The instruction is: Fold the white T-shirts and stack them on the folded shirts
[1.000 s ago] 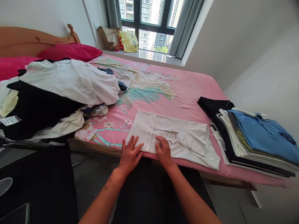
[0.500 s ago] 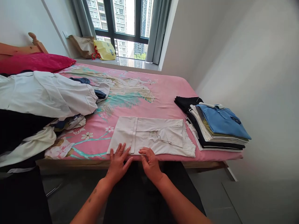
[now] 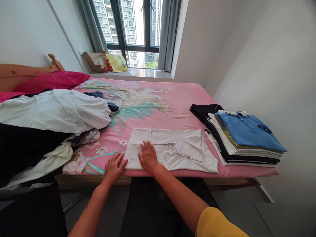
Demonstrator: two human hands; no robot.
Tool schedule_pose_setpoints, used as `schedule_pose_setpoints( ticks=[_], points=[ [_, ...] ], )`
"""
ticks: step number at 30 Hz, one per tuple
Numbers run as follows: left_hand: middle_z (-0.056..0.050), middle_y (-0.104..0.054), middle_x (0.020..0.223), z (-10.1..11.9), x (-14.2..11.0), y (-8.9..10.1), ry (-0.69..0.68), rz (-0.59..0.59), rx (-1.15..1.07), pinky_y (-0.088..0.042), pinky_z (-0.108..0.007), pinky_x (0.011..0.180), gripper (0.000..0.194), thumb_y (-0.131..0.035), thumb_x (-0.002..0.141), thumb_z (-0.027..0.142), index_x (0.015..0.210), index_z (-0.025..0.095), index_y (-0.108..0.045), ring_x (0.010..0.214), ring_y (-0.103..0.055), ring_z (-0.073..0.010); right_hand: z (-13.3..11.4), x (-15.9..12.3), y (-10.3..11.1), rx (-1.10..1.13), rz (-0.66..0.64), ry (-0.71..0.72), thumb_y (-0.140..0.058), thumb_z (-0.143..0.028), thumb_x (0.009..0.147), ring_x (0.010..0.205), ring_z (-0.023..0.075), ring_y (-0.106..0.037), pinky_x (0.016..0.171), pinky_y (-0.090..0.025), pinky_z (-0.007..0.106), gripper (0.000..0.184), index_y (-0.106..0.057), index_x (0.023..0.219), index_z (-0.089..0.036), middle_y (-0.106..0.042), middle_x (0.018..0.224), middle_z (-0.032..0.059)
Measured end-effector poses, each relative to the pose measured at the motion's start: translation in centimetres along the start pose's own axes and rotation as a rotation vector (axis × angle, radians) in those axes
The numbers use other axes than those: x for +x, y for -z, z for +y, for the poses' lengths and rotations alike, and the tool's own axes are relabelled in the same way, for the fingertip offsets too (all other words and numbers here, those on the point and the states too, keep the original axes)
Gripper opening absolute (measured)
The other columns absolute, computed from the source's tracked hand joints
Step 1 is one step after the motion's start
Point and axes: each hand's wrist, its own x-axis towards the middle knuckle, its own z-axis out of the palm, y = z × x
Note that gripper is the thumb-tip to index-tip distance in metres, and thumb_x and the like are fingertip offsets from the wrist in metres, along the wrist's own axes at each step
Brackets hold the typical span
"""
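Note:
A white garment [image 3: 182, 161], folded into a long flat rectangle, lies along the front edge of the bed. Its right end is ruffled and uneven. On its left part rests my right hand [image 3: 148, 156], palm down with fingers stretched out. My left hand [image 3: 114, 168] lies at the garment's left edge, fingers extended over the pink bedsheet [image 3: 180, 115], its thumb near the cloth's corner. Neither hand grips anything.
To the right stands a stack of folded clothes with a blue polo shirt [image 3: 249, 131] on top, and black folded cloth [image 3: 204, 111] behind. A loose heap with a white shirt [image 3: 59, 110] fills the left. Beyond are a red pillow [image 3: 54, 80] and a yellow bag [image 3: 117, 63].
My right hand has moved from the garment's front edge up onto its left part. The left hand has slid off the cloth to its left edge. The view has shifted slightly.

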Motion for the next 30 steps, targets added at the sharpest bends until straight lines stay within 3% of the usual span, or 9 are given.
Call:
schedule_pose_setpoints(
  ticks=[3, 5, 10, 15, 19, 23, 27, 30],
  points=[
    [-0.009, -0.05, 0.135, 0.4, -0.4, -0.2, 0.026, 0.039, 0.02, -0.027, -0.047, 0.108, 0.049, -0.051, 0.08, 0.045, 0.121, 0.02, -0.055, 0.127, -0.04, -0.0264, 0.0, -1.4, -1.1, -0.098, -0.123, 0.046, -0.043, -0.035, 0.089, 0.14, 0.0257, -0.014, 0.112, -0.007, 0.049, 0.05, -0.041, 0.136, -0.017, -0.027, 0.149, 0.0099],
    [-0.009, -0.051, 0.132, 0.4, -0.4, -0.4, 0.041, 0.067, 0.002, -0.028, -0.048, 0.107, 0.041, -0.051, 0.079, 0.04, 0.115, 0.021, -0.058, 0.126, -0.042, -0.0265, -0.7, -1.3, -1.0, -0.117, -0.126, 0.038, -0.04, -0.036, 0.09, 0.14, 0.0257, -0.013, 0.111, -0.004, 0.052, 0.05, -0.039, 0.137, -0.017, -0.026, 0.149, 0.0094],
    [-0.007, -0.057, 0.125, -1.5, -0.3, -0.6, 0.009, 0.132, -0.124, -0.035, -0.037, 0.105, 0.035, -0.038, 0.083, 0.027, 0.107, 0.019, -0.063, 0.119, -0.049, -0.0203, -2.4, 2.8, -0.7, -0.134, -0.086, 0.135, -0.03, -0.036, 0.093, 0.141, 0.0218, -0.009, 0.112, 0.002, 0.049, 0.051, -0.034, 0.14, -0.015, -0.024, 0.15, 0.0073],
    [-0.005, -0.055, 0.128, -2.8, 0.7, 0.4, 0.021, 0.068, 0.038, -0.038, -0.039, 0.099, 0.036, -0.039, 0.087, 0.036, 0.114, 0.029, -0.063, 0.116, -0.05, -0.0225, -0.7, 5.4, -3.7, -0.141, -0.152, 0.024, -0.031, -0.033, 0.093, 0.139, 0.024, -0.016, 0.112, -0.001, 0.048, 0.052, -0.035, 0.14, -0.011, -0.027, 0.148, 0.0098],
    [-0.003, -0.04, 0.144, -2.2, 3.2, 1.2, -0.084, -0.058, 0.18, -0.02, -0.052, 0.108, 0.041, -0.04, 0.088, 0.041, 0.127, 0.039, -0.051, 0.13, -0.036, -0.0254, 0.8, 5.1, -5.4, -0.075, -0.01, 0.03, -0.031, -0.032, 0.093, 0.138, 0.021, -0.019, 0.113, -0.007, 0.043, 0.051, -0.035, 0.14, -0.013, -0.031, 0.147, 0.0082],
    [-0.005, -0.028, 0.15, -1.4, 5.8, 0.8, -0.172, -0.177, 0.202, -0.004, -0.054, 0.11, 0.047, -0.041, 0.087, 0.037, 0.135, 0.035, -0.042, 0.138, -0.022, -0.0239, 1.1, 5.1, -5.3, 0.029, 0.134, -0.04, -0.03, -0.028, 0.094, 0.136, 0.0179, -0.025, 0.114, -0.013, 0.038, 0.047, -0.039, 0.138, -0.013, -0.039, 0.143, 0.0071],
    [-0.006, -0.025, 0.151, -0.3, 7.1, -1.3, -0.175, -0.181, 0.149, -0.001, -0.049, 0.112, 0.052, -0.048, 0.082, 0.027, 0.134, 0.029, -0.045, 0.14, -0.017, -0.023, 1.0, 5.4, -4.9, 0.145, 0.194, -0.051, -0.032, -0.027, 0.093, 0.132, 0.0173, -0.032, 0.114, -0.016, 0.039, 0.044, -0.044, 0.134, -0.014, -0.046, 0.138, 0.0073],
    [-0.01, -0.033, 0.147, 2.0, 7.7, -3.8, -0.075, -0.118, -0.098, -0.004, -0.05, 0.112, 0.053, -0.042, 0.081, 0.019, 0.134, 0.021, -0.045, 0.138, -0.023, -0.0255, 1.1, 5.7, -4.6, 0.285, 0.225, -0.033, -0.034, -0.026, 0.094, 0.131, 0.017, -0.036, 0.113, -0.017, 0.042, 0.041, -0.046, 0.133, -0.018, -0.048, 0.136, 0.006]
  ],
)
